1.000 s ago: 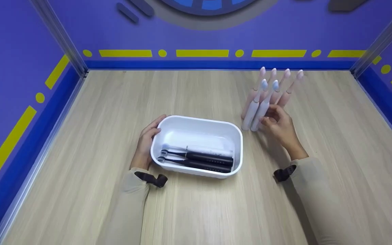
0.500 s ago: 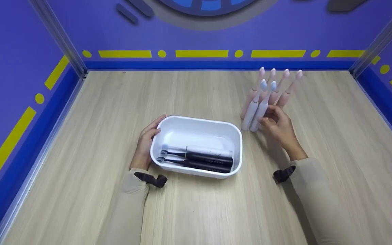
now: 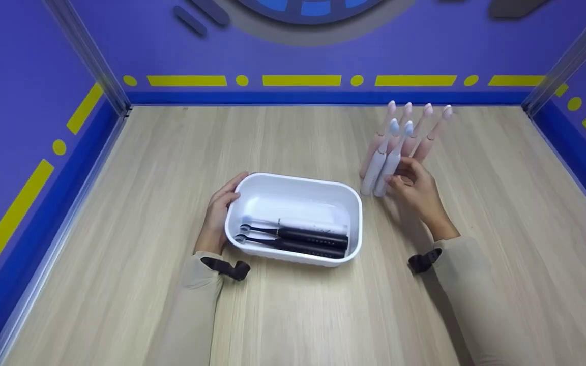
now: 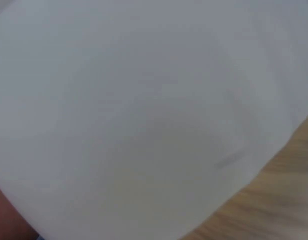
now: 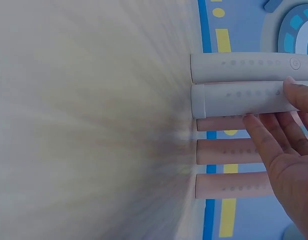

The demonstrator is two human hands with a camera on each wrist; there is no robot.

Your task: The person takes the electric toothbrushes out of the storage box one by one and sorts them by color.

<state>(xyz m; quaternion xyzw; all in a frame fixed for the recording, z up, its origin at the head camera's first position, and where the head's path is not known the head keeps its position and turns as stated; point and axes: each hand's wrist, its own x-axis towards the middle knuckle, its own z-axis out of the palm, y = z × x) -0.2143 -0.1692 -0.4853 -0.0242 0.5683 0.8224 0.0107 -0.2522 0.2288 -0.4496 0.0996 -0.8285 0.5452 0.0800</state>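
Observation:
My left hand (image 3: 217,216) grips the left end of a white plastic bin (image 3: 293,199), thumb over the rim. The bin's blurred white wall (image 4: 154,110) fills most of the left wrist view. With thumb and fingertips, my right hand (image 3: 417,190) pinches the handle of a white electric toothbrush (image 3: 388,170), which stands upright on the table. Close at its left stands a second white electric toothbrush (image 3: 374,170). Several pink electric toothbrushes (image 3: 425,147) stand behind them, partly hidden. Two black electric toothbrushes (image 3: 313,235) and a white electric toothbrush (image 3: 308,223) lie inside the bin.
The wood-grain table (image 3: 293,315) is bounded by a blue back wall (image 3: 303,58) and two side walls. Dark wrist cameras sit at both cuffs, the left camera (image 3: 239,270) close to the bin's lower left corner.
The pinched white toothbrush has leaned slightly left toward its white neighbour since a second ago. Both hands and the bin have stayed in place.

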